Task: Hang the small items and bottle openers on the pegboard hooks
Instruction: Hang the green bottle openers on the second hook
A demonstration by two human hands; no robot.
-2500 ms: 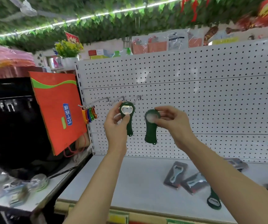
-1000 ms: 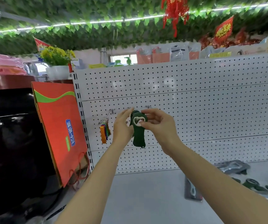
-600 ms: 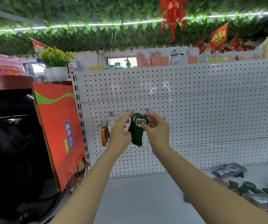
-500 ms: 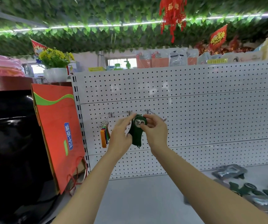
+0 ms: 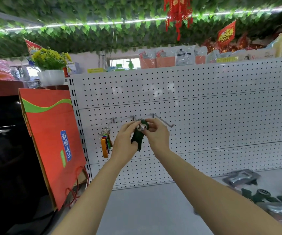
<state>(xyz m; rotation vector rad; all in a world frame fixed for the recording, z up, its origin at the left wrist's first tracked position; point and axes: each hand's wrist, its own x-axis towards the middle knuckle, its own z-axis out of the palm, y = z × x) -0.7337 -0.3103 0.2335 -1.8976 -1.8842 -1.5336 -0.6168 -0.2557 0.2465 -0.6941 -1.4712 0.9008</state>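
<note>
A dark green bottle opener point(image 5: 138, 136) hangs handle-down in front of the white pegboard point(image 5: 204, 116), at the middle hook point(image 5: 133, 117). My right hand point(image 5: 157, 136) pinches its round metal-ringed head. My left hand point(image 5: 125, 139) pinches the opener's left side, fingertips at the head. A second opener may lie behind the first; I cannot tell. A bunch of coloured key tags point(image 5: 105, 145) hangs on the left hook point(image 5: 113, 119). The right hook point(image 5: 164, 120) sticks out bare.
More green openers point(image 5: 262, 195) and packaged ones point(image 5: 240, 177) lie on the grey shelf point(image 5: 145, 209) at the right. A red paper bag point(image 5: 52, 141) leans at the pegboard's left edge beside a black surface. Goods line the top of the pegboard.
Earlier each hand held one green opener apart; they came together at the middle hook. Since half a second ago the hands rose slightly and closed in on the opener's head.
</note>
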